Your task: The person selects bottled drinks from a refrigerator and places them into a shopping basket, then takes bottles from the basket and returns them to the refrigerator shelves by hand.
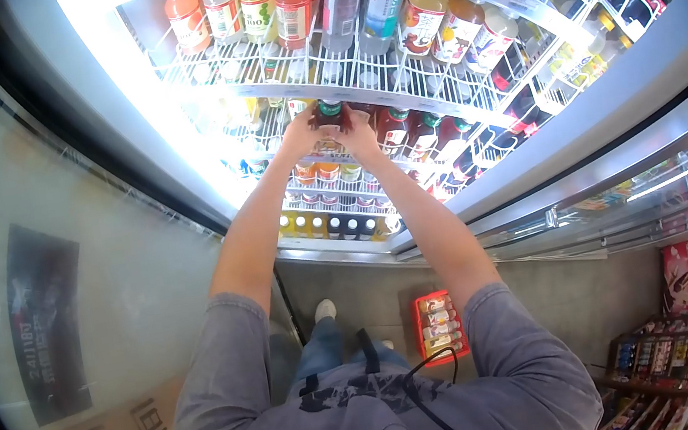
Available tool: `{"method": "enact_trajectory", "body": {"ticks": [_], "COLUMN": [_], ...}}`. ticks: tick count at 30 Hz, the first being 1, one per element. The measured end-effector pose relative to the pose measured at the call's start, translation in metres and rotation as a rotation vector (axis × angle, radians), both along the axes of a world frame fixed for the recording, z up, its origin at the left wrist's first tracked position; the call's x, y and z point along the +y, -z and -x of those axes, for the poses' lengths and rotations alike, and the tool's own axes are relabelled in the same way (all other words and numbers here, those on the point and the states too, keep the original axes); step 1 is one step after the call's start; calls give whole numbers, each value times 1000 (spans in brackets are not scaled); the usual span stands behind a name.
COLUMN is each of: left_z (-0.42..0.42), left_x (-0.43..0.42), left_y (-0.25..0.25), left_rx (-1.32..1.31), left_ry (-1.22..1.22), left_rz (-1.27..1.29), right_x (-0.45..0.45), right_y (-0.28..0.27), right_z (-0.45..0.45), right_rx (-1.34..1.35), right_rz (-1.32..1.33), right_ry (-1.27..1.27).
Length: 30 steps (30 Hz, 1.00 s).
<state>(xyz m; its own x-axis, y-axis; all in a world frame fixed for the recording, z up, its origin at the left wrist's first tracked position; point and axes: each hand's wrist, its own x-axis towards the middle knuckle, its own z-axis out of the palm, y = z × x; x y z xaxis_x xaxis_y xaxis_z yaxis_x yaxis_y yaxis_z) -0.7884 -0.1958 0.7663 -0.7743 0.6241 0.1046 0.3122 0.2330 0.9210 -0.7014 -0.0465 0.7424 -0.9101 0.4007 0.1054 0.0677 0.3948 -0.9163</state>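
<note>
Both my arms reach forward into a lit drinks fridge. My left hand (299, 138) and my right hand (360, 137) close from either side around a dark red bottle (329, 120) with a green cap, at the front of a middle shelf. Parts of its label show between the hands; the rest is covered by my fingers. To the right of my right hand stand similar dark red bottles (394, 130) in a row. Just above the hands runs the front edge of a white wire shelf (385, 97).
Clear and coloured bottles (258, 7) line the upper shelf. Lower shelves hold smaller bottles (334, 227). An open glass door (123, 272) stands on my left. By my feet on the grey floor, a red basket (421, 332) holds several bottles. Snack racks (663, 359) are at lower right.
</note>
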Motion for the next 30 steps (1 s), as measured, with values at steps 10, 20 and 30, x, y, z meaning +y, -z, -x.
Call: {"method": "enact_trajectory", "body": {"ticks": [10,20,30], "left_z": [2,-29,-92], "left_x": [-2,-21,-62], "left_y": [1,-20,-55], "left_rx": [49,133,184], "left_ry": [4,16,-3], "left_rz": [5,-156,-100], "right_x": [10,-7,-32], "right_y": [-12,-42,-65], "right_z": [-6,-43,-99], "right_rx": [32,171,313], "right_rz": [39,15,93], "right_ry": [-12,-28,-109]}}
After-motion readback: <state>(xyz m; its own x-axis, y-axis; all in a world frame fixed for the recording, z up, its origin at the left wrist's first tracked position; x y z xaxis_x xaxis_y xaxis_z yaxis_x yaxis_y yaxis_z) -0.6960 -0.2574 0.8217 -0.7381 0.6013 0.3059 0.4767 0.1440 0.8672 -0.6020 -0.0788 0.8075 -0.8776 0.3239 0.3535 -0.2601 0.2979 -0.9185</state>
